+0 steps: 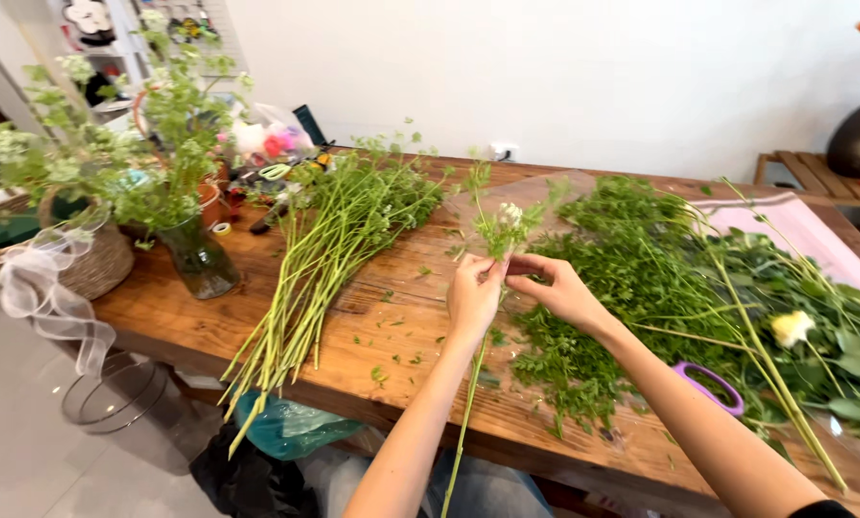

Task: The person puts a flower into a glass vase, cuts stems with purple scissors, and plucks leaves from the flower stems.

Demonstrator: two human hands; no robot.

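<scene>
Over the brown wooden plank table [372, 326], seen from the head camera, the left hand [473, 297] pinches a long thin green flower stem [464, 412] upright (small white blossom on top). The right hand [557, 288], fingers curled, nips foliage just beside it. Best done, I judge, by bracing the stem firmly and plucking in small, clean tugs.

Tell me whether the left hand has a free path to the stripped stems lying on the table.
Probably yes: the left hand grips a stem, but only bare wood separates it from the stripped stems.
</scene>
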